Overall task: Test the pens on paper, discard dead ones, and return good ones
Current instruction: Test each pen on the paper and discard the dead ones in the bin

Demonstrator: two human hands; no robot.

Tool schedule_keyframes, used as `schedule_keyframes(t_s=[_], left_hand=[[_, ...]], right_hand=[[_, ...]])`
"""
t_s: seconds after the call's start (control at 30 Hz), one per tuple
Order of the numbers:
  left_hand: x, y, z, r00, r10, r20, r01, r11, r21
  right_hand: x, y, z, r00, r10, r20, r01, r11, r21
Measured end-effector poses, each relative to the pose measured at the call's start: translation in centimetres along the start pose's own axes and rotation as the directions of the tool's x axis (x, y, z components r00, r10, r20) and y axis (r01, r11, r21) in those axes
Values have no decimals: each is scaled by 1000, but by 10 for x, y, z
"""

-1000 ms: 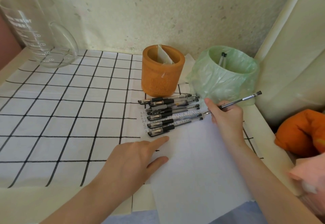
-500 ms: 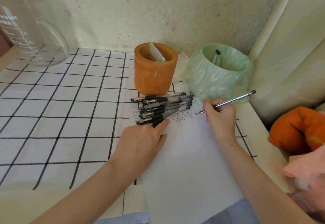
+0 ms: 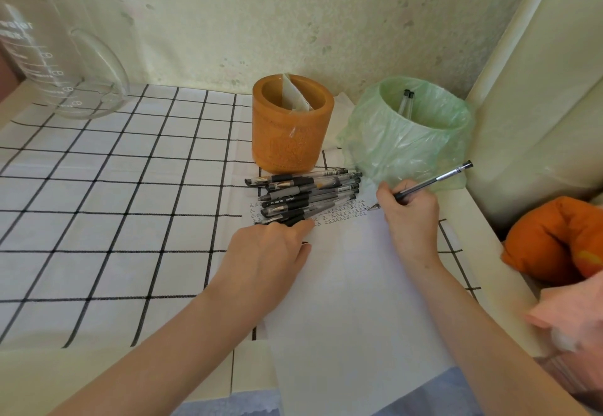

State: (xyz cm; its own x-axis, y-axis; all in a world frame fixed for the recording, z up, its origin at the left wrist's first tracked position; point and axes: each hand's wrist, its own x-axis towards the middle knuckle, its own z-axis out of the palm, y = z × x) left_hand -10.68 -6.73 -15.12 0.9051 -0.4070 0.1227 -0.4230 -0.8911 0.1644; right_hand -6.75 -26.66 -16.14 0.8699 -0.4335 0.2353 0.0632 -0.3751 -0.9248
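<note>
Several black gel pens [image 3: 306, 195] lie bunched at the top of a white paper sheet [image 3: 352, 291], over rows of small test marks. My left hand [image 3: 267, 252] lies flat on the sheet, its fingertips touching the nearest pens. My right hand [image 3: 408, 213] grips one pen [image 3: 434, 180] in a writing hold, tip on the paper beside the marks. An orange pen cup [image 3: 290, 135] stands behind the pile, a folded paper inside. To its right a green-bagged bin [image 3: 411, 135] holds two pens [image 3: 406, 104].
A checked cloth [image 3: 114, 207] covers the table. A large glass measuring jug [image 3: 55, 63] stands at the back left. Cream rolls [image 3: 538, 89] lean at the right, with an orange cushion [image 3: 554, 239] and pink cloth [image 3: 574, 314] below them. The wall is close behind.
My left hand slid forward along the sheet and pushed the spread pens into a tighter bunch. My right hand kept hold of its pen, the tip staying by the marks.
</note>
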Motion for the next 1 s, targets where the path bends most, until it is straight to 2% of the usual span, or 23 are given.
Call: schedule_keyframes(t_s=[0.8,1.0], left_hand=[[-5,-3,4,998,-53,-36,49,994,-99],[-5,-2,0,998,-60,-6,59,992,-111]], right_hand=[[0,1,0,998,-56,24,57,998,-34],[1,1,1,998,-58,14,59,998,-39]])
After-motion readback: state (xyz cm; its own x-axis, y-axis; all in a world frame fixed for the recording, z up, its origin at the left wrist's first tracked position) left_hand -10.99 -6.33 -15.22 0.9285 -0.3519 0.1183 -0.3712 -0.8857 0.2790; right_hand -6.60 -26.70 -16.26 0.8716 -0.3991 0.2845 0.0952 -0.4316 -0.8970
